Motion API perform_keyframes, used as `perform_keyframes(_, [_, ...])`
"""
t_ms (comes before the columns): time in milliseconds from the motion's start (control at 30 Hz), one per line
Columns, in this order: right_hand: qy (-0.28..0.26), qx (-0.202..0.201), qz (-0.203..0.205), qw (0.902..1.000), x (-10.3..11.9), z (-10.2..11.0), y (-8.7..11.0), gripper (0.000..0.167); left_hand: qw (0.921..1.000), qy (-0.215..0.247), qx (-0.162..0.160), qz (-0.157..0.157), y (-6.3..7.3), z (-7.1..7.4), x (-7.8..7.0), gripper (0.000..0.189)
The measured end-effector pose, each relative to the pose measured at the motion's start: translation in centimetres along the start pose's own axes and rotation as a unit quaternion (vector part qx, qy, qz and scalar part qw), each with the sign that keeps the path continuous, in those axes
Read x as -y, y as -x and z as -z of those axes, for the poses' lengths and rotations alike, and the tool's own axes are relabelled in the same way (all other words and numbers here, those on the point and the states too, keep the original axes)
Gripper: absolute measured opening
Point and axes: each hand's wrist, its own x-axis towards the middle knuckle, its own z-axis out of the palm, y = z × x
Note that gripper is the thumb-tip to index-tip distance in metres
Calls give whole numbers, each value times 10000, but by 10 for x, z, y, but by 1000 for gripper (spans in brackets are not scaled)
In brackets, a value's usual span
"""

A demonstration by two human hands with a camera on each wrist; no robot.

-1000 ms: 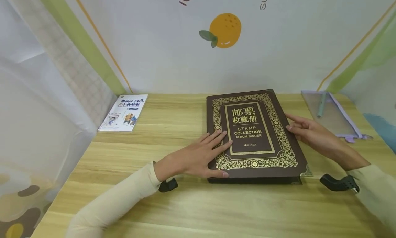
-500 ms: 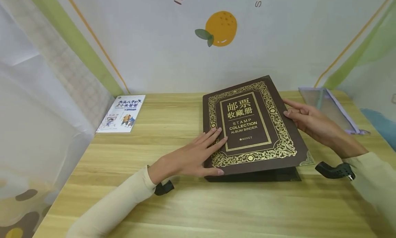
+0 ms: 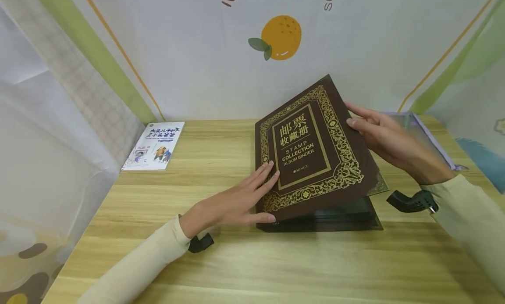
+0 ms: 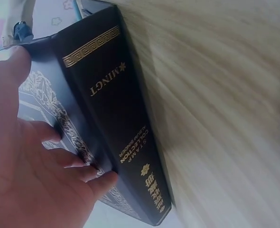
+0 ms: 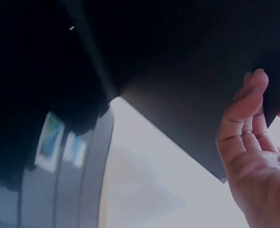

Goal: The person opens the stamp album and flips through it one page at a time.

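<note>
The stamp album binder (image 3: 301, 152) looks hefty, stiff-covered, best held where the right hand (image 3: 390, 139) pinches the cover's edge (image 3: 368, 163), left hand (image 3: 234, 203) spread atop.

A pale, wood-grained table (image 3: 236, 269) is being viewed from above. Toward its far left corner, a white illustrated booklet (image 3: 154, 146) is being supported flat. Right of centre, a dark brown, gilt-patterned stamp album binder (image 3: 300, 150) is being borne on its back, its front cover being held aslant. Farther right, a purple-edged pouch (image 3: 419, 129) is being partly hidden.
</note>
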Motion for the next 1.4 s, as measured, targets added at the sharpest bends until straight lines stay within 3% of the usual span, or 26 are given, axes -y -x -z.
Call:
perform_keyframes(267, [-128,-23,222,9997,24,-25,-12,67,9989,450,-55,-99,8,3,1,97])
perform_keyframes(367, [40,9,249,9997,32,-36,-15,66,9969,779,-62,48,12,4,2,97])
perform_keyframes(467, [80,2,365,9993,39,-46,-19,66,9927,1115,-267,379,13,8,-4,91])
perform_keyframes(567, [163,54,457,9988,45,-58,-22,68,9822,1536,-601,897,7,19,-24,85])
perform_keyframes(667, [227,126,533,9982,49,-68,-26,71,9672,1927,-994,1325,-6,41,-52,84])
perform_keyframes(833, [460,85,563,9973,54,-78,-32,71,9488,2332,-1578,1432,-30,84,-89,87])
perform_keyframes(967, [679,48,545,9962,58,-85,-36,70,9450,2371,-1651,1535,-39,105,-105,91])
perform_keyframes(1167, [843,228,666,9939,60,-93,-40,68,9440,2470,-1511,1583,-35,114,-107,90])
perform_keyframes(1300, [1074,387,937,9890,53,-91,-42,64,9343,2774,-1671,1487,-27,116,-102,86])
perform_keyframes(1400, [1643,360,1074,9799,41,-85,-41,62,9266,2911,-1727,1641,-18,119,-99,83])
